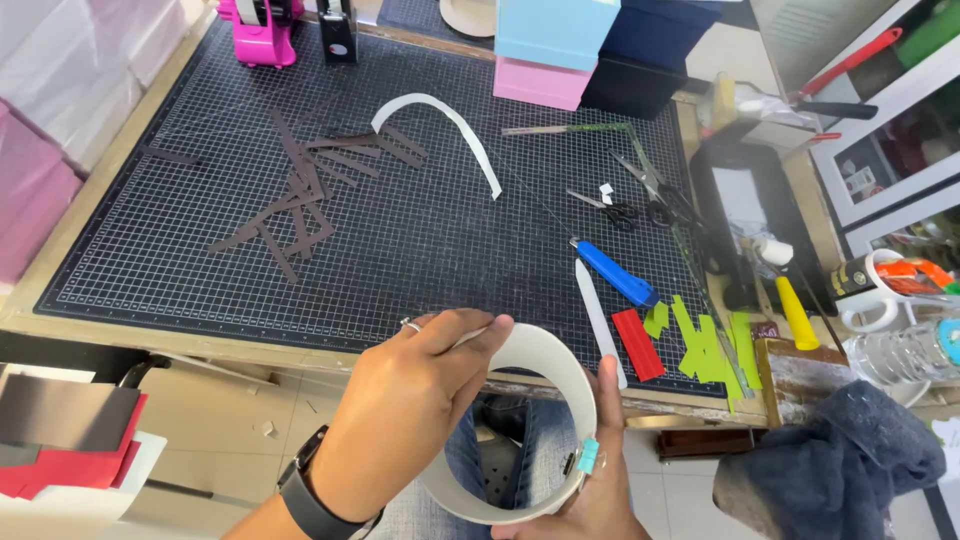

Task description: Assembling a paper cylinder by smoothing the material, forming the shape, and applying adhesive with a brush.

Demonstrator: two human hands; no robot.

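My left hand (405, 415) and my right hand (590, 490) together hold a wide white paper strip bent into a ring (560, 375), below the near edge of the black gridded cutting mat (420, 240). The left hand pinches the ring's upper left rim. The right hand grips its right side from below, where a small teal clip (587, 457) sits on the band. A ring is on a left finger and a dark watch on the left wrist.
On the mat lie several dark paper strips (300, 190), a curved white strip (450, 125), a blue utility knife (615, 272), a white folding tool (598, 320), scissors (625, 210), red card (637, 343) and green scraps (710, 345). Pastel boxes (555, 50) stand at the back, a dark cloth (840, 465) at right.
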